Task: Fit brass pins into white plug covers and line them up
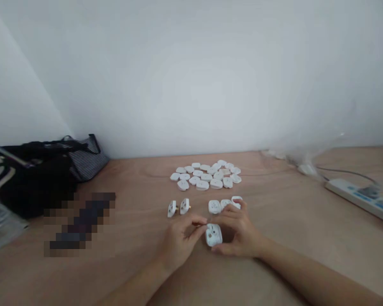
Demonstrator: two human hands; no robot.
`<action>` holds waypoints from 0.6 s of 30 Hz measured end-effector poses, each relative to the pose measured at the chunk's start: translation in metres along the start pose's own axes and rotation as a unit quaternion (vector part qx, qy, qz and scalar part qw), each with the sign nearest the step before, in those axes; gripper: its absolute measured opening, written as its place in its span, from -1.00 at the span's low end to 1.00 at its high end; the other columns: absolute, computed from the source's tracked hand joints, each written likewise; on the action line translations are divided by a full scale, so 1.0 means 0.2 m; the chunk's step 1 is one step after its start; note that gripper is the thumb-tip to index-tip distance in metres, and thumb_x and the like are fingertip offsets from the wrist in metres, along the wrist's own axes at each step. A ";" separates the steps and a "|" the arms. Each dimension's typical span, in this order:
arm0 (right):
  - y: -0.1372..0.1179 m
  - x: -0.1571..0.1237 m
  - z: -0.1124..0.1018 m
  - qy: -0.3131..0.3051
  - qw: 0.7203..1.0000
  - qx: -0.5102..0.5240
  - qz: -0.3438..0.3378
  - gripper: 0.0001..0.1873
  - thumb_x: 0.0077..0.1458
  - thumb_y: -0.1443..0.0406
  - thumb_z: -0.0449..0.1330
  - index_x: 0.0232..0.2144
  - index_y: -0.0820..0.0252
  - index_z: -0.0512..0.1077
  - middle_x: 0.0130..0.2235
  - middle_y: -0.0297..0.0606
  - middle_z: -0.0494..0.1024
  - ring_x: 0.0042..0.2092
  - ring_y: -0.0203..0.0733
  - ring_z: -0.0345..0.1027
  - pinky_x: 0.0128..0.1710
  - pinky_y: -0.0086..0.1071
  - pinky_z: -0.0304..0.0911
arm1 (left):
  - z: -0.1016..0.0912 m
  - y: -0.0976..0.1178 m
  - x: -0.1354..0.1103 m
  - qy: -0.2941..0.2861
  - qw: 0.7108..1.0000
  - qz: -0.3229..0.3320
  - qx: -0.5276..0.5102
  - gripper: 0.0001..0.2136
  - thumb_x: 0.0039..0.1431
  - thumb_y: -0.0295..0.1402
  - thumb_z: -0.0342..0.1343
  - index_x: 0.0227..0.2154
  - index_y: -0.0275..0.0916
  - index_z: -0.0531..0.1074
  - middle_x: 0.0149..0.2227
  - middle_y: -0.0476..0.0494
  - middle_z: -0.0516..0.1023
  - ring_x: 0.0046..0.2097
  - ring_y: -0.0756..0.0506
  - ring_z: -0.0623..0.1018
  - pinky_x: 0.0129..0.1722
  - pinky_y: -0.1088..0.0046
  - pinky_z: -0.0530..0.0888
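My right hand (239,236) curls around a small white plug adapter (213,235) held just above the wooden table (293,229). My left hand (181,240) pinches at the adapter's left side with thumb and forefinger. Just beyond my hands lie a few white adapters (223,205) flat on the table. Two more adapters (178,207) stand on edge with their metal pins showing. Farther back sits a pile of several white adapters (206,175).
A black and striped bag (41,170) lies at the left by the wall. A blurred dark object (79,225) sits in front of it. A white power strip (360,199) with its cable and a clear plastic bag (306,159) are at the right.
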State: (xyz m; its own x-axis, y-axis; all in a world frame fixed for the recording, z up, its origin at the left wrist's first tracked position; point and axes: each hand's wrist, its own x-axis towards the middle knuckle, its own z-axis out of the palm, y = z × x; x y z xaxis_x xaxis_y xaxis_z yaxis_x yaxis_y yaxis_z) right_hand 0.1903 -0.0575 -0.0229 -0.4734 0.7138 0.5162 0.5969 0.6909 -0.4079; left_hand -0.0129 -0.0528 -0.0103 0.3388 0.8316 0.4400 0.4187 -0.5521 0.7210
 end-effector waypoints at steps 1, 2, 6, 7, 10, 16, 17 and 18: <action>0.00 0.00 0.00 -0.001 1.000 0.001 -0.001 -0.53 -0.19 -0.02 0.28 -0.20 -0.01 0.45 -0.36 -0.36 0.54 -0.22 -0.11 0.33 0.05 -0.05 -0.24 | 0.00 0.00 0.00 0.000 1.000 0.006 0.000 -0.96 0.07 -0.42 0.14 -0.40 -0.22 0.48 -0.36 -0.08 0.58 -0.29 -0.09 0.54 -0.22 0.40 0.45; 0.00 0.00 0.00 -0.001 1.000 0.002 -0.003 -0.52 -0.19 -0.02 0.28 -0.20 -0.01 0.45 -0.36 -0.36 0.54 -0.22 -0.11 0.33 0.05 -0.05 -0.24 | 0.01 0.00 0.00 -0.001 1.000 0.011 -0.002 -0.96 0.08 -0.42 0.14 -0.41 -0.21 0.48 -0.36 -0.08 0.59 -0.29 -0.09 0.55 -0.22 0.40 0.45; 0.01 0.00 0.01 0.000 1.000 -0.001 -0.008 -0.51 -0.20 -0.02 0.29 -0.19 -0.01 0.45 -0.35 -0.37 0.54 -0.21 -0.11 0.34 0.06 -0.05 -0.25 | 0.02 -0.01 -0.01 0.000 0.999 0.019 -0.038 -0.96 0.08 -0.43 0.15 -0.44 -0.22 0.49 -0.35 -0.09 0.59 -0.28 -0.09 0.56 -0.22 0.41 0.47; 0.01 0.00 0.01 0.001 1.000 -0.001 -0.009 -0.51 -0.20 -0.02 0.29 -0.19 -0.01 0.45 -0.35 -0.37 0.55 -0.22 -0.11 0.34 0.06 -0.04 -0.25 | 0.02 -0.01 -0.01 -0.003 0.999 0.019 -0.048 -0.96 0.07 -0.44 0.15 -0.45 -0.23 0.49 -0.35 -0.09 0.59 -0.29 -0.08 0.56 -0.23 0.42 0.47; 0.01 0.00 0.01 0.005 1.000 0.008 -0.012 -0.51 -0.20 -0.02 0.29 -0.19 0.00 0.45 -0.34 -0.35 0.55 -0.21 -0.11 0.34 0.07 -0.04 -0.25 | 0.03 -0.02 -0.01 -0.021 0.998 0.028 -0.059 -0.95 0.06 -0.47 0.16 -0.45 -0.24 0.51 -0.37 -0.10 0.59 -0.30 -0.08 0.55 -0.25 0.43 0.47; 0.01 0.00 0.02 0.020 0.999 0.026 -0.022 -0.51 -0.21 -0.01 0.30 -0.20 0.02 0.45 -0.34 -0.35 0.56 -0.21 -0.11 0.35 0.08 -0.03 -0.28 | 0.03 -0.02 0.00 -0.016 0.997 0.042 -0.070 -0.93 0.07 -0.49 0.15 -0.45 -0.25 0.52 -0.36 -0.12 0.59 -0.30 -0.08 0.56 -0.25 0.43 0.48; 0.01 0.00 0.02 0.019 0.999 0.026 -0.022 -0.52 -0.20 -0.02 0.30 -0.21 0.02 0.45 -0.35 -0.35 0.56 -0.21 -0.11 0.35 0.08 -0.04 -0.27 | 0.04 -0.03 0.00 -0.013 0.996 0.045 -0.069 -0.93 0.07 -0.49 0.16 -0.46 -0.25 0.52 -0.36 -0.12 0.59 -0.29 -0.08 0.56 -0.24 0.42 0.48; 0.01 0.00 0.02 0.017 0.999 0.025 -0.021 -0.52 -0.19 -0.02 0.30 -0.21 0.03 0.45 -0.35 -0.35 0.56 -0.22 -0.11 0.35 0.08 -0.04 -0.27 | 0.04 -0.03 0.00 -0.013 0.997 0.047 -0.067 -0.92 0.07 -0.49 0.15 -0.45 -0.24 0.53 -0.36 -0.12 0.59 -0.29 -0.08 0.56 -0.23 0.42 0.48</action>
State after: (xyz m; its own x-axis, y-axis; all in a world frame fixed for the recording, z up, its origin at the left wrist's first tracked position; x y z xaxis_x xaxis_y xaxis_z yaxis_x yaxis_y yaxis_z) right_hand 0.1891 -0.0559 -0.0279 -0.4744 0.6797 0.5595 0.5436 0.7261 -0.4211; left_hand -0.0094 -0.0508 -0.0187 0.3940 0.7739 0.4958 0.2682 -0.6128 0.7434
